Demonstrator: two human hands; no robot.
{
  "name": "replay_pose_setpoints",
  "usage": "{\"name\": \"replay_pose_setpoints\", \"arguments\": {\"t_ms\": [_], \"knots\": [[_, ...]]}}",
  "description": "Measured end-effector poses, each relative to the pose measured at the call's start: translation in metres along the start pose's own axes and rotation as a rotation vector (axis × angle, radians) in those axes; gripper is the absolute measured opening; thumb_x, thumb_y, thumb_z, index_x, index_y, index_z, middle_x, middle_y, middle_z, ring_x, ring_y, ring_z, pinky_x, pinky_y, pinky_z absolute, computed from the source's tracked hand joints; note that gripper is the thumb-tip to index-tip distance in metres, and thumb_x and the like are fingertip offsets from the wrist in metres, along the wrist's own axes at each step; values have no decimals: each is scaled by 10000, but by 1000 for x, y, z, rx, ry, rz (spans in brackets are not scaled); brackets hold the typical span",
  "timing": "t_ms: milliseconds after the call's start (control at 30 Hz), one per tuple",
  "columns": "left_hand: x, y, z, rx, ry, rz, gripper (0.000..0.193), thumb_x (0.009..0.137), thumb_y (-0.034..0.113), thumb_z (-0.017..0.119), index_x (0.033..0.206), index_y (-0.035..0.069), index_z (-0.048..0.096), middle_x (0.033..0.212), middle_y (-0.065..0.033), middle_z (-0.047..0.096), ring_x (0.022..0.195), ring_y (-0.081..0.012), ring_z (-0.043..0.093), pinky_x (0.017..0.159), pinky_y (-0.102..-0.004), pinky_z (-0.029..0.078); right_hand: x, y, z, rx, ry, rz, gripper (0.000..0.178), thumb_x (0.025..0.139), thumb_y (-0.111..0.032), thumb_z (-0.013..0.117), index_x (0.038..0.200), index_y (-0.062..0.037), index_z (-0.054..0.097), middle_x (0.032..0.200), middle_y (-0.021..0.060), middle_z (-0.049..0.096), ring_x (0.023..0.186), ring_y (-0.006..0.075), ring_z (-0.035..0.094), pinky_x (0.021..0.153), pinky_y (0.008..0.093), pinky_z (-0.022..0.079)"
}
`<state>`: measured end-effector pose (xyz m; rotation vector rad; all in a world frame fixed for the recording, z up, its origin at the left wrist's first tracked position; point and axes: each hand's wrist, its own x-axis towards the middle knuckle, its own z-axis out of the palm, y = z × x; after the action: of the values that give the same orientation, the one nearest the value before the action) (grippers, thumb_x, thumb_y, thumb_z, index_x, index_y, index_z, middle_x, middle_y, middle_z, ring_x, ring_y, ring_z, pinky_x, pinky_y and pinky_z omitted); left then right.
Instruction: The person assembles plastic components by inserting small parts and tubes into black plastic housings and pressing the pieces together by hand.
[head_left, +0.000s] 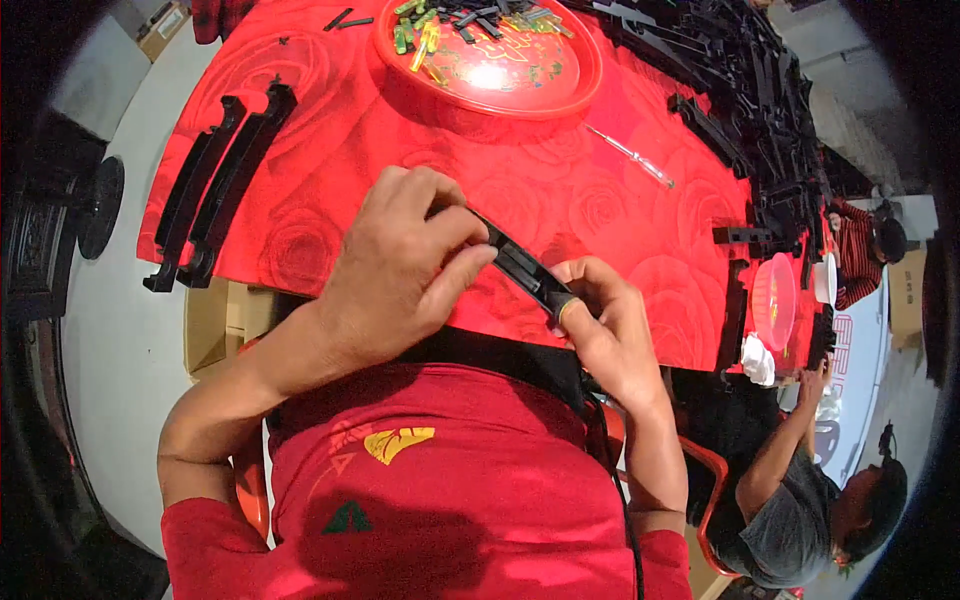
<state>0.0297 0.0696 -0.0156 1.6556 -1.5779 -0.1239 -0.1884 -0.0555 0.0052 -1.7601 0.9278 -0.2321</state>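
Observation:
A long black plastic part point(525, 272), narrow and channel-shaped, is held slantwise above the near edge of the table. My left hand point(405, 255) is closed on its upper-left end, with thumb and fingers pinched together there and that end partly hidden. Around the lower-right end, my right hand point(605, 325) wraps its thumb and fingers. Two similar long black parts, an outer one point(190, 190) and an inner one point(235, 185), lie side by side on the left of the table.
On the red rose-patterned tablecloth point(330, 130) stands a red tray point(590, 90) with small black, green and yellow pieces. A clear-handled screwdriver point(650, 168) lies right of it. Black parts point(745, 90) heap at far right, near a pink basket point(773, 300). A co-worker point(800, 510) sits at right.

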Motion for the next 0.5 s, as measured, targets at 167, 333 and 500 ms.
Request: {"name": "replay_pose_setpoints", "arguments": {"t_ms": [167,333,500], "knots": [[-7,6,9,117,-6,-11,184,861,147,750,997,38,690,1193,-174,573,1106,-367,533,948,-473,438,-16,-8,10,-64,-8,-43,322,914,-103,657,1207,26,626,892,145,690,793,204,659,737,341,522],[-1,7,13,96,-49,-35,173,865,141,733,979,23,678,1256,-217,537,1176,-406,493,1021,-491,407,-22,-1,13,-508,85,-492,535,828,-102,734,1341,-9,613,1189,212,655,1033,397,651,882,449,537],[-2,8,17,98,-47,-44,161,863,128,733,954,10,673,1299,-231,517,1222,-415,469,1054,-505,385,-19,6,6,-651,-12,-601,628,748,-38,729,1368,-63,628,1275,187,607,1029,367,618,872,452,546]]}}
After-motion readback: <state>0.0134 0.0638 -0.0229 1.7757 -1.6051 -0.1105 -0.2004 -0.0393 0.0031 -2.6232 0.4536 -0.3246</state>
